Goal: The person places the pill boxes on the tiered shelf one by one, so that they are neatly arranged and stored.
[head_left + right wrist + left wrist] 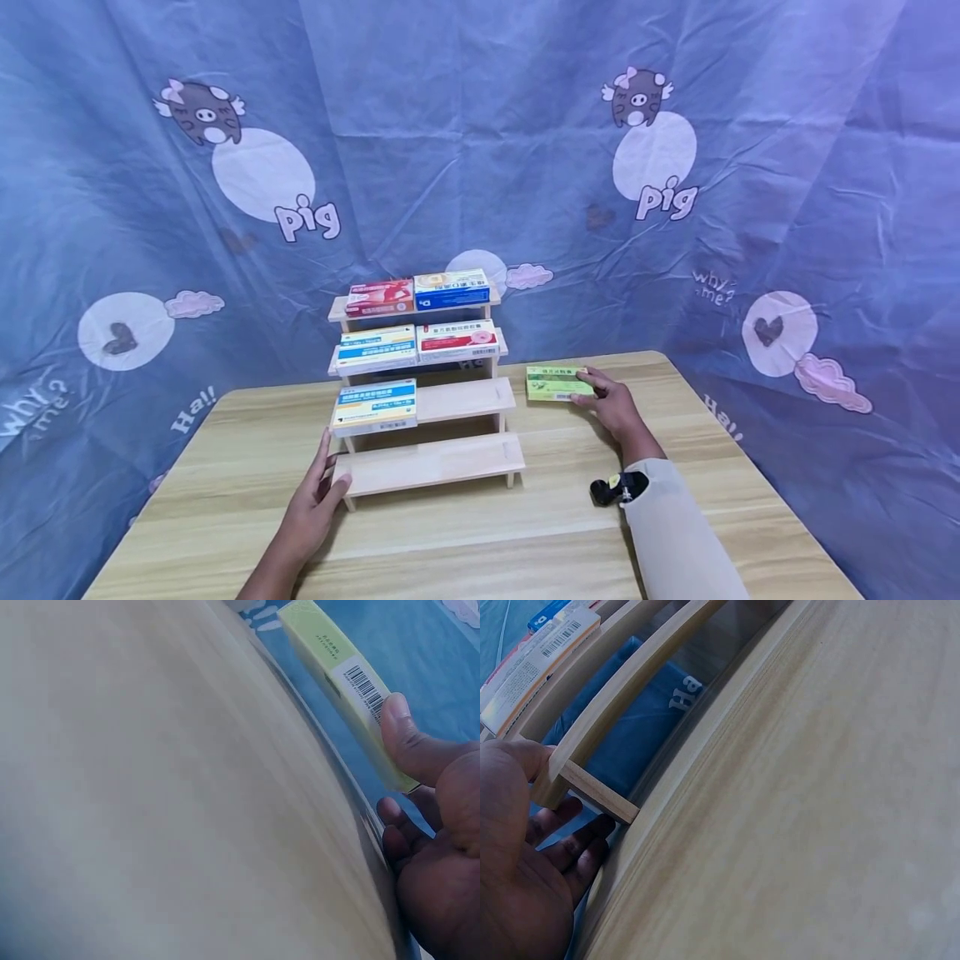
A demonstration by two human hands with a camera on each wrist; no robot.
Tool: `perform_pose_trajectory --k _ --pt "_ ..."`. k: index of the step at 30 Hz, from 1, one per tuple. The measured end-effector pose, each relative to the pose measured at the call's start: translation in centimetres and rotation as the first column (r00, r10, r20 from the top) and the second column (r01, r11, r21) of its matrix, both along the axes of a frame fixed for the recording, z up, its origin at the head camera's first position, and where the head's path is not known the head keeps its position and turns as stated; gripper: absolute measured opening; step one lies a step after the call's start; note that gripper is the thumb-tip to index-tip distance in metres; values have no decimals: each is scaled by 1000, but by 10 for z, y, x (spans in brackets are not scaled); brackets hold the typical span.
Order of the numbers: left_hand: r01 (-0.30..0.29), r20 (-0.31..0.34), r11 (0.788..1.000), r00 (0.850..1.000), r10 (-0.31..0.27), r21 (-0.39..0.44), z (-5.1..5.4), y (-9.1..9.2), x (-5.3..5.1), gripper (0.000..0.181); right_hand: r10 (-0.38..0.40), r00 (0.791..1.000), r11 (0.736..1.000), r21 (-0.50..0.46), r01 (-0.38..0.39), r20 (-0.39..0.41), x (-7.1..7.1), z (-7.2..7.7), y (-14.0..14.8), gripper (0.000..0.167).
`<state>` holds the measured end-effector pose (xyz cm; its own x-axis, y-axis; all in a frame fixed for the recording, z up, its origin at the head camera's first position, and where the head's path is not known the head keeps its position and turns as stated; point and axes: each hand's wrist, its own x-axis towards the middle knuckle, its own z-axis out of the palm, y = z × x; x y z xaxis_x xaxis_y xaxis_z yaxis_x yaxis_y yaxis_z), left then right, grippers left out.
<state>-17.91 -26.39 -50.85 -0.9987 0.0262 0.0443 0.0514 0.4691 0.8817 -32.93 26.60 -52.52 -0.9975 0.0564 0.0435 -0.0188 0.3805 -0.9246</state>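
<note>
A pale wooden tiered shelf (431, 465) stands on the table. My left hand (313, 500) grips the left end of its lowest step, thumb at the step and the other fingers around the side and below. In the left wrist view, the left hand (536, 840) is close to a short shelf leg (598, 793). To the right of the shelf, my right hand (609, 407) holds a green medicine box (551, 383) by its right end. The right wrist view shows the thumb of the right hand (442, 825) pressed on the green box's barcode side (345, 686).
Red (380, 297) and blue-and-white (452, 289) boxes sit on the top step. A blue-striped box (375, 348) and a white-and-red box (457, 337) share the second. Another blue-striped box (375, 406) lies left on the third. Blue printed cloth (465, 125) hangs behind the table (465, 550).
</note>
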Motion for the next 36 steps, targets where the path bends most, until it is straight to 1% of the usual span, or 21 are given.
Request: perform_pose_trajectory --k 4,9,17,20,24,29,32,36 --pt "-12 2 1000 1000 12 4 -1 0 1 84 -6 1000 1000 -21 6 13 10 1 -1 63" --pt "6 0 1000 1000 -6 22 -4 2 -1 86 -22 999 995 -97 25 24 21 7 0 64" --pt "-4 41 999 999 2 45 -5 3 -1 87 -58 997 983 -171 66 48 43 20 1 65" --pt "-1 41 999 999 -1 39 -4 2 -2 87 -62 997 981 -182 69 41 51 23 3 66" --pt "2 23 1000 1000 -2 13 -3 1 -2 86 -43 999 984 -171 46 23 57 27 5 67" --pt "-1 6 1000 1000 1 -10 -1 -2 1 84 -22 1000 988 -155 21 -5 67 38 -4 67" --pt "11 -10 1000 1000 -11 -17 -1 -3 1 84 -16 999 989 -145 12 -30 72 44 -9 66" --pt "21 -18 1000 1000 -21 -16 0 -3 1 84 -2 998 987 -163 -7 -58 77 50 -15 65"
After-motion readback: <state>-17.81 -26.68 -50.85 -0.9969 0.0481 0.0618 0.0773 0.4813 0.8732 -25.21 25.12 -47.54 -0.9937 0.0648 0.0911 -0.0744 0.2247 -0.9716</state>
